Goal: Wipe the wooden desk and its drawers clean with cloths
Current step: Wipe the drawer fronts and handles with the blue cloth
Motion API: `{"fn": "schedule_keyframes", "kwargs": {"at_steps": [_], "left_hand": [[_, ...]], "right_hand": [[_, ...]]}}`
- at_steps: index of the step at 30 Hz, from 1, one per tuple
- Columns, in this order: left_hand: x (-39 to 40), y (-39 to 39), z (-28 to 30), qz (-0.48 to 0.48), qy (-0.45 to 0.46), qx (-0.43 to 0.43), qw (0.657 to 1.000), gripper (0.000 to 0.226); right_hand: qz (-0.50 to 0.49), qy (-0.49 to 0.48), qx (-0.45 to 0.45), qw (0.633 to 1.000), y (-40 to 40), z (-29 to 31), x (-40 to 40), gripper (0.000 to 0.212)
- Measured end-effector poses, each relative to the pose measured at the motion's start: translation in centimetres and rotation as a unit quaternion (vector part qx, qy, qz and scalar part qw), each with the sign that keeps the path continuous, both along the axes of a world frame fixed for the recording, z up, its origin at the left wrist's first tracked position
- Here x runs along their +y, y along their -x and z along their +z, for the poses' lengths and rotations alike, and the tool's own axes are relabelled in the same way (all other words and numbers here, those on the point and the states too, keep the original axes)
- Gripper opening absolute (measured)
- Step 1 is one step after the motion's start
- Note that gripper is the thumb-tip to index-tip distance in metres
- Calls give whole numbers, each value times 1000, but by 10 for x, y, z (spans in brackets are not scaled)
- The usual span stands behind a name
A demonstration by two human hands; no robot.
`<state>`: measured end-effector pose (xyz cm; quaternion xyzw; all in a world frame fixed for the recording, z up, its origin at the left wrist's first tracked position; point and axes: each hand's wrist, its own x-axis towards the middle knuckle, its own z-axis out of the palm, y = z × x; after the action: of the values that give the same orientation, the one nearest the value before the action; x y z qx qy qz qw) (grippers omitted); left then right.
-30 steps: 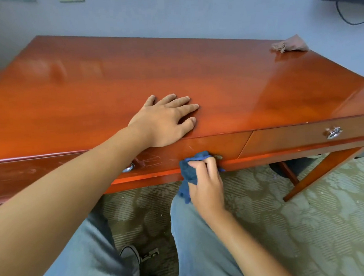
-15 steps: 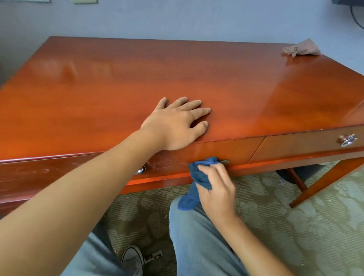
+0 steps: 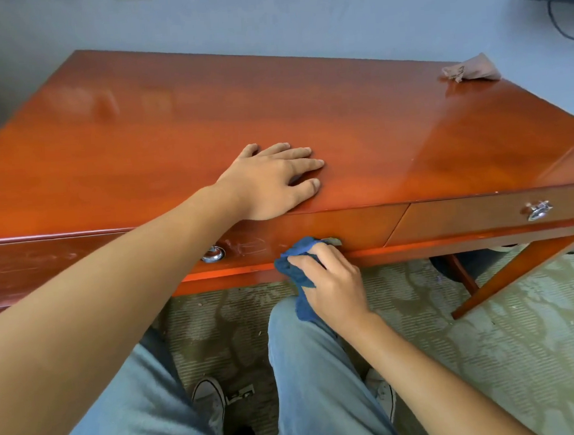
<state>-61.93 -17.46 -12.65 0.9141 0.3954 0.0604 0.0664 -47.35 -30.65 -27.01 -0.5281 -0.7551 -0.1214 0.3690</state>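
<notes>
Left hand [image 3: 270, 181] lies flat, fingers straight, on desk [image 3: 172, 130] top near front edge; right hand [image 3: 330, 282] grips blue cloth [image 3: 295, 267] against drawer [image 3: 347, 228] front.

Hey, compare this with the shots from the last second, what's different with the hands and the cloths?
Very little. The right hand keeps gripping the blue cloth against the lower edge of the drawer front, with no clear travel apart from the camera's own drift. The left hand stays flat on the desk top, and the pinkish cloth stays at the far right corner.
</notes>
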Motion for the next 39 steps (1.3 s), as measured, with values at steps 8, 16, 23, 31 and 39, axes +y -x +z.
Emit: {"fn": "schedule_keyframes", "kwargs": {"at_steps": [8,16,23,31,39], "left_hand": [[4,-2,3,-4,15,-11,1000,57],[7,-1,0,-4,18,-31,999,56],[4,-2,3,0,23,-35,999,55],[1,-3,5,3,32,-38,999,54],[2,5,20,30,141,-131,981,41]], "right_hand": [[-137,-84,224,961,6,36,5,32],[-19,14,21,1000,8,12,5,32],[-52,-101,79,990,35,12,15,27],[-55,-70,89,992,33,25,8,25],[35,-63,-6,997,60,-3,15,32]]}}
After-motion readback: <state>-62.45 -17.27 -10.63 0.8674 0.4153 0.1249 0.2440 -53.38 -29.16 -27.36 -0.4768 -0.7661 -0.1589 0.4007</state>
